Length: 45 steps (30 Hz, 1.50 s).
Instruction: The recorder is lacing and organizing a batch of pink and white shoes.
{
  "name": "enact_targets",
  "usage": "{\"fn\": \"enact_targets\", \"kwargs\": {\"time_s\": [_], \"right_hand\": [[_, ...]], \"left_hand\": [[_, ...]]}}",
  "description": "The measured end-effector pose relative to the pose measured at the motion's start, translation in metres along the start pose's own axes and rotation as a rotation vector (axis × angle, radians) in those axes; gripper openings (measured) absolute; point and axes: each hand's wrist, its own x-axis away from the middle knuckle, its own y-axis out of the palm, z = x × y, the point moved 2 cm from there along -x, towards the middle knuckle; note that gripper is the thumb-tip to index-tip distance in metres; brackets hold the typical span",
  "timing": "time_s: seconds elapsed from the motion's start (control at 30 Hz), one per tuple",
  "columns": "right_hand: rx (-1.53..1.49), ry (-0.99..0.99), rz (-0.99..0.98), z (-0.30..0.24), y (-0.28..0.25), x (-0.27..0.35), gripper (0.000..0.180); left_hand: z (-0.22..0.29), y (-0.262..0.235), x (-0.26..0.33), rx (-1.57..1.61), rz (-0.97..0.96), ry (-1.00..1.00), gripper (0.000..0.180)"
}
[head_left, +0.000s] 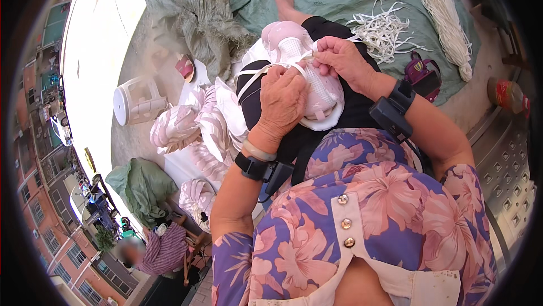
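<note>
i see the pink-and-white shoe (pixel 324 102) on the black-trousered lap (pixel 360 104); it looks light and soft, so i'd hold its sides. my left grip (pixel 284 94) and right grip (pixel 346 67) both pinch flat white lace (pixel 266 70).

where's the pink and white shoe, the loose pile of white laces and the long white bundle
Pink and white shoe (pixel 322 95): head view, on its dotted white panel
Loose pile of white laces (pixel 382 32): head view, on its middle
Long white bundle (pixel 445 24): head view, midway along it
</note>
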Motion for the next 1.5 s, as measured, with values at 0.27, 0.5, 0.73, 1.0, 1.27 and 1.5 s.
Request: {"fn": "enact_targets", "kwargs": {"time_s": [0.27,0.5,0.73,1.0,1.27,1.5], "right_hand": [[-0.007,0.008,0.001,-0.005,0.003,0.002,0.01],[-0.015,-0.013,-0.02,-0.005,0.004,0.001,0.009],[0.032,-0.048,-0.005,-0.002,0.005,0.0,0.008],[0.611,-0.514,0.087,0.011,0.011,-0.011,0.011],[0.704,-0.411,0.161,0.007,0.011,-0.006,0.018],[0.806,-0.43,0.197,-0.004,0.008,0.008,0.021]], "left_hand": [[0.0,0.0,0.002,0.0,0.021,0.0,0.013],[-0.001,0.002,0.003,0.004,0.031,0.005,0.013],[0.0,0.003,0.003,0.0,0.032,0.007,0.012],[-0.007,-0.004,0.012,0.105,0.124,0.001,0.009],[-0.052,-0.068,0.06,0.828,0.887,-0.756,0.016],[-0.032,-0.012,0.057,1.35,0.45,-0.966,0.012]]}}
